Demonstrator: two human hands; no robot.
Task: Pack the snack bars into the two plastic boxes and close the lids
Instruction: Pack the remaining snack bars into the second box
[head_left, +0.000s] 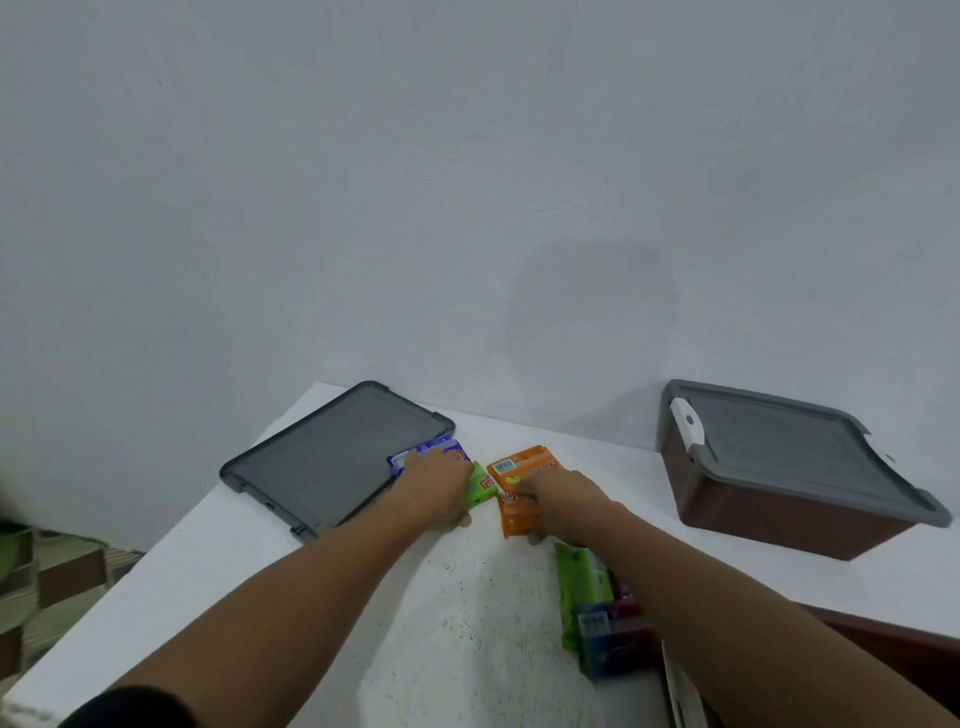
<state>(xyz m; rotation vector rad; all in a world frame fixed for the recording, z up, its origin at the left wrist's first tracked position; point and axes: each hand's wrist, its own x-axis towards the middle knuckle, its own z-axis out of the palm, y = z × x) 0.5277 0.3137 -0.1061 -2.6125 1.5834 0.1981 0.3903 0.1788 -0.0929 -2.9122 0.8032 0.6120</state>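
Head view: white table (260, 571) fills lower frame. Lidded brown box (779, 509) right, loose grey lid (322, 462) centre-left. Frame centre: your left hand (441, 491) clutches blue bar (431, 449) and green bar (480, 489), your right hand (566, 499) clutches orange bars (519, 467). Spare bars (592, 613) lower right. Light, slick wrappers, likely crushable; grip across middle.

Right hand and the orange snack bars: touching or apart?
Touching. The head view shows the right hand lying on the orange snack bars, fingers over their top and thumb at their near end, no gap.
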